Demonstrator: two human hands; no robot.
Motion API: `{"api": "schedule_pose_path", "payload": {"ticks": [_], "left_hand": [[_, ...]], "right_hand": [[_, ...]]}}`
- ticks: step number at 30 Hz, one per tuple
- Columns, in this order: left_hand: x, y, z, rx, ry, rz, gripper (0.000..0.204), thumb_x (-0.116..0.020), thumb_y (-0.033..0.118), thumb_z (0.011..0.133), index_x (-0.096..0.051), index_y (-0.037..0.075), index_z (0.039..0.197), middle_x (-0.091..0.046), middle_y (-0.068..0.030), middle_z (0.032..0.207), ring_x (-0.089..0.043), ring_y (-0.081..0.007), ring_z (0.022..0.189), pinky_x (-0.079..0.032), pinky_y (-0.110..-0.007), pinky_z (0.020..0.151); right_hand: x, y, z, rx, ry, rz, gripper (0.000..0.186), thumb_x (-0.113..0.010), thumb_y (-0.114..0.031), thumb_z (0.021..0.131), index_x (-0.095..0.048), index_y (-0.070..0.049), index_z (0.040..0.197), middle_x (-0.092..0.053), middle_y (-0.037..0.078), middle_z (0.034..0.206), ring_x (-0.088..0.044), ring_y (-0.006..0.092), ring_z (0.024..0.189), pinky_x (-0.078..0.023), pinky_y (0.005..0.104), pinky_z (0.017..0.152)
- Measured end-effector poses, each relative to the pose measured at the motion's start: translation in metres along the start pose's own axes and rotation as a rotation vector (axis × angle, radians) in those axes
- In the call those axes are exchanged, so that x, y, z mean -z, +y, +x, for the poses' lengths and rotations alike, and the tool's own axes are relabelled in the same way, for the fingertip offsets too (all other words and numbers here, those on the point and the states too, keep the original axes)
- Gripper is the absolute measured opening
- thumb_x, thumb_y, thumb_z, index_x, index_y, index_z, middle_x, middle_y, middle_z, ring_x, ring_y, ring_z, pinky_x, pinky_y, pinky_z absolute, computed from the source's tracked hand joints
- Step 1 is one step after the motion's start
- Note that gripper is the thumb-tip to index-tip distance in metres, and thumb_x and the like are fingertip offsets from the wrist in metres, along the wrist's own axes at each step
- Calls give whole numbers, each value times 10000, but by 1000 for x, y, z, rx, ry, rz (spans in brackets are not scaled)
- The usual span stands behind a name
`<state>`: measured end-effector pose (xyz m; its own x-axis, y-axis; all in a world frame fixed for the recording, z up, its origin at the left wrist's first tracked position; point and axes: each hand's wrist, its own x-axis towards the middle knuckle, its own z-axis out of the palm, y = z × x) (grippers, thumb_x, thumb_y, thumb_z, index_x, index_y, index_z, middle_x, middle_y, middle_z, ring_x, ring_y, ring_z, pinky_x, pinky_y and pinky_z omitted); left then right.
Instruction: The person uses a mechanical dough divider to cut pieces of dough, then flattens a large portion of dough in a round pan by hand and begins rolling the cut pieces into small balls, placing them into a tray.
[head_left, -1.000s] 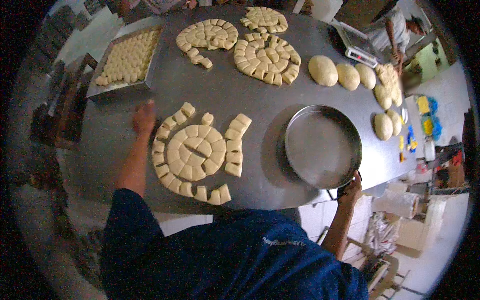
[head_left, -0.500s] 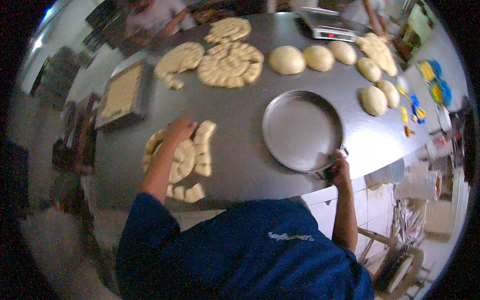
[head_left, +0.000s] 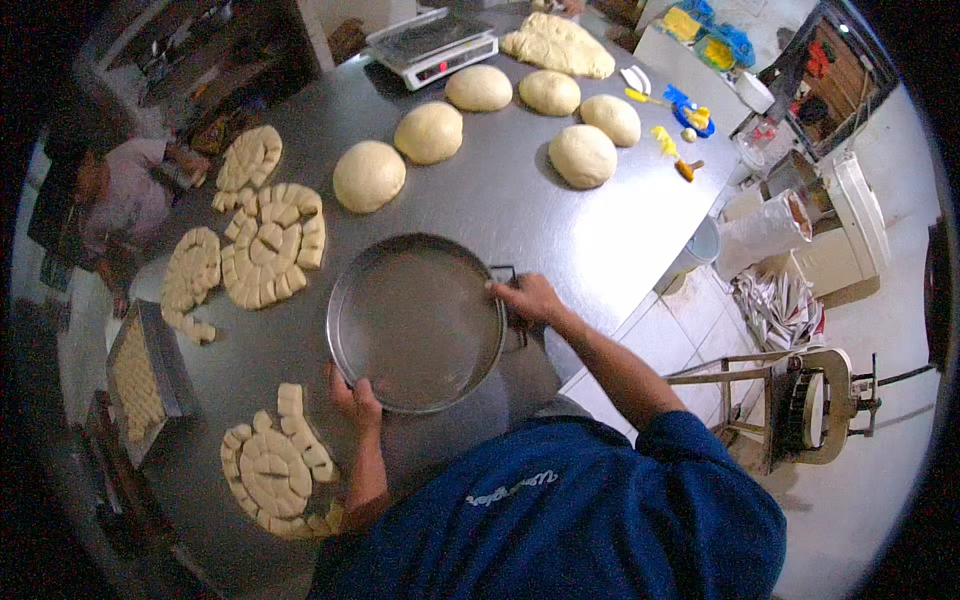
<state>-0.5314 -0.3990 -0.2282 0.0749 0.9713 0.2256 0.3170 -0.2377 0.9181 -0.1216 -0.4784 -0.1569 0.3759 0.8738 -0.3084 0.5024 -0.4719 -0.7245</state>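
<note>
Flanking the round metal pan over the steel table, the right hand is closed around its right-side handle, the left hand clasping its near-left rim.

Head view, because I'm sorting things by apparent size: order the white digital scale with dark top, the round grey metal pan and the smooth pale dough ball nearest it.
Largest first:
Round grey metal pan
White digital scale with dark top
Smooth pale dough ball nearest the pan
The scale's distance may shrink it.
</note>
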Motion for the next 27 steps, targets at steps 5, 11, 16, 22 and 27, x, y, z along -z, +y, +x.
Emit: {"api": "schedule_pose_path", "payload": {"ticks": [5,11,16,22,27], "left_hand": [[34,99,45,240,-212,241,557,-612,141,809,-572,-41,1333,-595,-249,1305,-584,-404,1203,-444,-463,1058],[-41,219,47,-294,-47,487,549,-670,284,953,-552,-39,1382,-574,-251,1408,-485,-435,1374,-341,-480,1184],[-244,284,46,-152,-606,32,685,-605,413,987,-476,-69,1456,-458,-299,1521,-450,-415,1427,-327,-521,1186],[-349,219,47,-89,-388,928,913,-424,613,1010,-207,-35,1615,-154,-319,1669,-297,-467,1491,-107,-651,1228],[-341,238,45,-88,-500,1102,939,-434,629,1001,-172,-16,1631,-139,-310,1676,-288,-466,1493,-89,-632,1241]], "right_hand": [[33,27,-19,-56,221,166,724,-590,-646,950,-725,54,818,-722,215,765,-713,331,713,-564,466,724],[94,76,5,-180,201,881,233,-657,-185,987,-684,11,865,-686,110,741,-654,186,595,-544,320,544],[106,4,85,-190,-73,1029,232,-678,-239,978,-688,-7,980,-702,81,872,-670,185,749,-548,328,671],[154,-4,134,36,-149,1025,260,-610,-253,1017,-651,-29,1142,-711,73,1044,-683,186,967,-558,350,896],[151,5,158,-55,-463,1011,284,-568,-285,1033,-654,-33,1132,-711,59,1052,-682,190,978,-543,367,915]]}}
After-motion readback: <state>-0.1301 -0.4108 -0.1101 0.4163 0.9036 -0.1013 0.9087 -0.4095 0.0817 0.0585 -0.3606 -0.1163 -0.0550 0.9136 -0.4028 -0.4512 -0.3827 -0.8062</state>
